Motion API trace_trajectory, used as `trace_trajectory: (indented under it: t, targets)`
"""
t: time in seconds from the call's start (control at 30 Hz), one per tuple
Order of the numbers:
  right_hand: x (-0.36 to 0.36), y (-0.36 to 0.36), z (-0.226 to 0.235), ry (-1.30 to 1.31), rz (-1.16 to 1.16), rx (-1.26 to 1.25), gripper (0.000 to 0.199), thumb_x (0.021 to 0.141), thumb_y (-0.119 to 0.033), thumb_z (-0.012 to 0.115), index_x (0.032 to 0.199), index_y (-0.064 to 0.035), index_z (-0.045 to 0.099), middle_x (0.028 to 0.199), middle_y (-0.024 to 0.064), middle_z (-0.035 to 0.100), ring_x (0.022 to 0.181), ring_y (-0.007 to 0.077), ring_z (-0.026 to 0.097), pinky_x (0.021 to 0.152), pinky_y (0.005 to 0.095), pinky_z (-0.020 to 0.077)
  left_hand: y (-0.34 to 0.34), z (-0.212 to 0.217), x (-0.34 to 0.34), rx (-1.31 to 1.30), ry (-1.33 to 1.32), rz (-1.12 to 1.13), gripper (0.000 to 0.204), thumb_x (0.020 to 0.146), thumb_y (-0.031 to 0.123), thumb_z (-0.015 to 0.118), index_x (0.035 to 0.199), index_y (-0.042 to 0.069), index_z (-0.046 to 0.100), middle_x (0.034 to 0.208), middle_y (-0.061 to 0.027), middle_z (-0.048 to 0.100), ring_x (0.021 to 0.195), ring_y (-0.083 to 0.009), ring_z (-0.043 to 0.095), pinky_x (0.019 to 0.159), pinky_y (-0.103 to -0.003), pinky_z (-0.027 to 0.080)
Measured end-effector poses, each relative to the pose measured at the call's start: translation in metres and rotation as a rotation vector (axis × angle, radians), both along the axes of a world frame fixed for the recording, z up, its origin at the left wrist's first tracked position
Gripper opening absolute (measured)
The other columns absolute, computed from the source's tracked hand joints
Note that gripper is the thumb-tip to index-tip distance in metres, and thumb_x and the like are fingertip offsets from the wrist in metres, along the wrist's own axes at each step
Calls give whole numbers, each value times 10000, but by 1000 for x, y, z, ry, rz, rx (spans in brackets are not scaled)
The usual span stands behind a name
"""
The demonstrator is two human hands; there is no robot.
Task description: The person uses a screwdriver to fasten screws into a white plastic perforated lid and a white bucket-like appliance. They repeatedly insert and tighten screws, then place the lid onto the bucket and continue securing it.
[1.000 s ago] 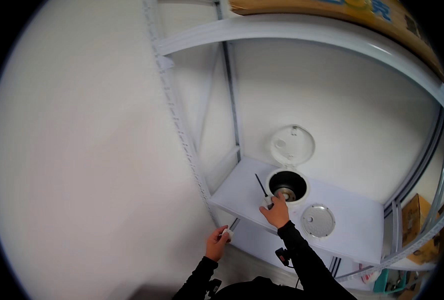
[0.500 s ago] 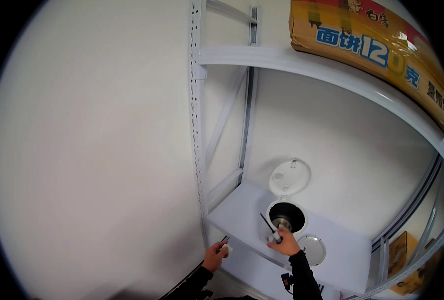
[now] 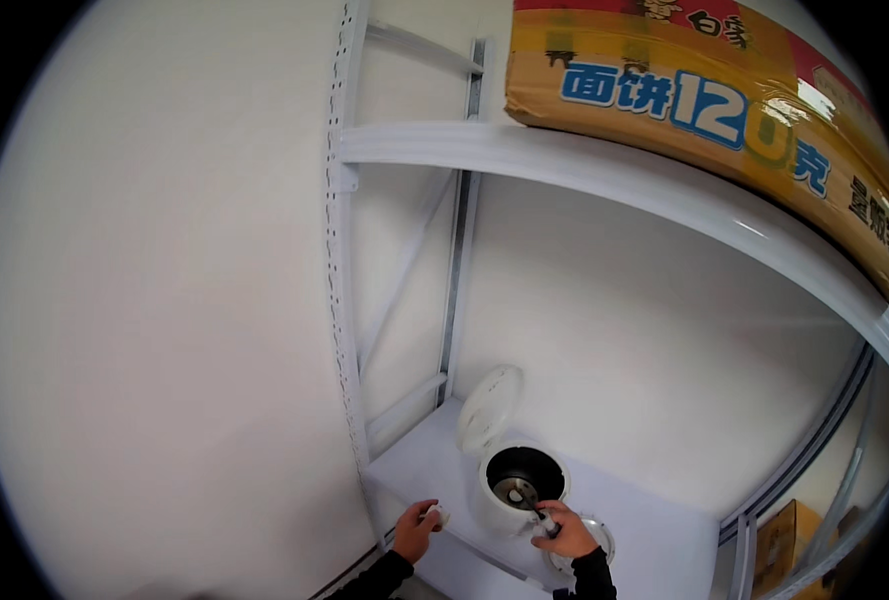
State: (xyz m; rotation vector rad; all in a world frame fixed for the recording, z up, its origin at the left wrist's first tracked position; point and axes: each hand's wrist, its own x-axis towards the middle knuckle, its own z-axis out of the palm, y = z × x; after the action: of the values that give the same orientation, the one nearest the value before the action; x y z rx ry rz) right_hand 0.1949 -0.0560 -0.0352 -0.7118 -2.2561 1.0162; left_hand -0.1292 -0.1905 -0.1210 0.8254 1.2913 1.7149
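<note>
A white rice cooker [image 3: 494,513] stands on the shelf with its lid [image 3: 489,408] swung up at the back left. Inside its dark cavity, a round metal heating plate [image 3: 507,490] shows at the bottom. My right hand [image 3: 570,533], at the cooker's front right rim, is closed round the pale handle of a screwdriver [image 3: 550,523]; its dark shaft points into the cavity. Left of the cooker and apart from it, my left hand [image 3: 412,532] pinches a small white piece [image 3: 438,515] whose kind I cannot make out.
A round silvery perforated disc [image 3: 601,532] lies on the white shelf [image 3: 654,530], partly behind my right hand. Overhead, a shelf beam [image 3: 564,160] carries a large yellow and red carton [image 3: 654,90]. A perforated upright [image 3: 336,250] stands at left, cartons [image 3: 789,540] at lower right.
The whole view has shifted, with the shelf lower in it. My right hand has turned the screwdriver's shaft down into the cooker. The cooker and its lid appear turned. My left hand still pinches something.
</note>
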Motion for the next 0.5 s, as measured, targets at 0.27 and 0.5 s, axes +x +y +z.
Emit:
trace_trajectory:
  t: [0.27,0.5]
  targets:
    - [-2,-6,45,213,-205,194,409,706,-131,901,1077,-56,746,1180,146,611,1118,307,617,957,387,517,34,25,4,196,-103,137,322,1055,116,614,1346,-9,554,1211,-115,658,1046,-214,695,898,-383,613]
    - [-35,-20,73,242,-175,89,432,758,-97,879,1152,-15,721,1043,111,623,970,276,640,864,351,520,51,55,-20,357,-218,126,358,1060,86,588,1393,21,475,1328,-102,585,1204,-216,629,1026,-412,562]
